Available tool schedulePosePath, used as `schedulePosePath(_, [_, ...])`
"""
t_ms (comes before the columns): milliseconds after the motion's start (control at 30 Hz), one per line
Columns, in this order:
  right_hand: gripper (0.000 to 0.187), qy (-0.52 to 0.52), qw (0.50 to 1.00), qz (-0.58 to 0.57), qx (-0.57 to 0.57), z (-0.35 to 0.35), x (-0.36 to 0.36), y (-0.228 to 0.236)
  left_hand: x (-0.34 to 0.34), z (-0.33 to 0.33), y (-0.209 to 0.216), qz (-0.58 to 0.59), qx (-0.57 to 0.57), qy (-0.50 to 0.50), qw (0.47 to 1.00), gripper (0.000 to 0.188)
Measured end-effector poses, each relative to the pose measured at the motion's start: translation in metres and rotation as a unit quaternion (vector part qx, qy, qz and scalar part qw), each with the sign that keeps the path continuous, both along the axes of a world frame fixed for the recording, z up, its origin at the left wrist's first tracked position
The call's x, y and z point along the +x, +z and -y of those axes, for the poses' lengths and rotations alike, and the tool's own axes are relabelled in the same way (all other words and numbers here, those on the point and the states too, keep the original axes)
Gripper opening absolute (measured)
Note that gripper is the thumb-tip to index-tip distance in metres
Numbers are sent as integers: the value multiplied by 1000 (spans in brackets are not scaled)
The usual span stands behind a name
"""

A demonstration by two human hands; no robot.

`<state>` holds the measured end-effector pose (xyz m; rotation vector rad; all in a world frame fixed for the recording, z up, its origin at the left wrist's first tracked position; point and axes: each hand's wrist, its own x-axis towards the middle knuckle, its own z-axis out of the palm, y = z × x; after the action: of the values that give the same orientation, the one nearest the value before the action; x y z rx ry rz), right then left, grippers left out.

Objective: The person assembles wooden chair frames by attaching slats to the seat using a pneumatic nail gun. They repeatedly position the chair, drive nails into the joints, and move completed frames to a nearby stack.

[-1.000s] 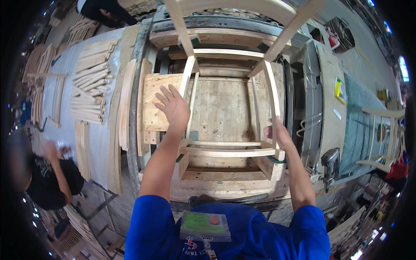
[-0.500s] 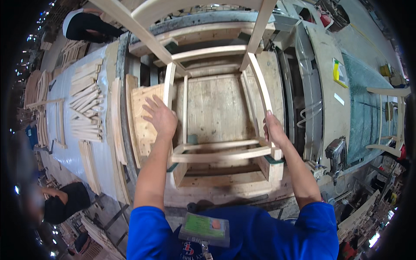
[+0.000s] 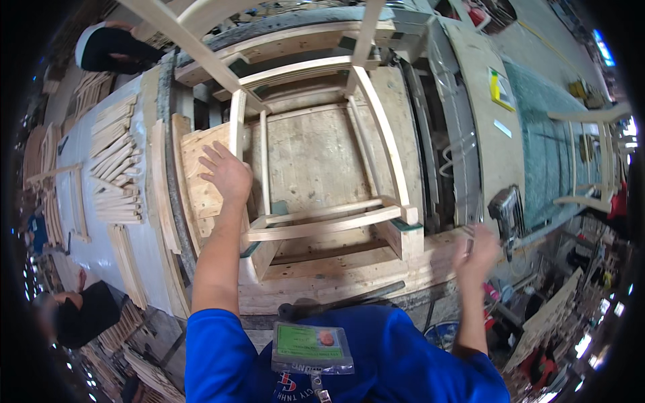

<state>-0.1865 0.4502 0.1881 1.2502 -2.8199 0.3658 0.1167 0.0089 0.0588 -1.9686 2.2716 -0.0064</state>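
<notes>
A pale wooden chair frame [image 3: 322,232] lies in a clamping bench, its long back posts reaching to the far side. Its front corners rest on wooden blocks with green pads [image 3: 408,232]. My left hand [image 3: 228,176] is open with fingers spread, over a plywood piece [image 3: 201,164] and against the frame's left rail [image 3: 237,124]. Off the frame to the right, my right hand [image 3: 478,254] is curled at the bench's front right corner, by some metal fittings. It is blurred, and what its fingers close on is hidden.
Wooden sticks [image 3: 114,168] lie stacked on a plastic-covered table at the left. A dark long-handled tool [image 3: 342,301] lies along the front edge. A nail gun [image 3: 507,211] rests right of the bench. Another chair part [image 3: 591,158] stands on a green surface. Two people [image 3: 117,50] are at the left.
My right hand has let go of the chair frame's right front corner and moved right to the bench corner. My left hand stays by the left rail. The whole view has shifted slightly.
</notes>
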Motion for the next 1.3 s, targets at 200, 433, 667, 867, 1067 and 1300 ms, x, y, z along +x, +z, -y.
schedulePosePath(200, [25,-178,956,-55,228,-104,-63,-12,-8,6,1,-8,14,-1,1000,92])
schedulePosePath(433, [26,-166,960,-48,222,-98,-55,-21,4,4,-2,0,4,9,1000,94])
schedulePosePath(667, [38,-185,956,-55,222,-96,-49,-22,2,5,-1,-16,14,14,1000,94])
schedulePosePath(867, [41,-178,960,-56,208,-95,-49,-21,-1,5,5,-31,34,19,999,92])
schedulePosePath(1067, [45,-161,966,-68,188,-96,-48,-24,6,6,-5,-3,-4,9,1000,97])
schedulePosePath(1300, [48,-179,966,13,185,-89,-32,-9,5,4,-5,-34,7,13,999,85])
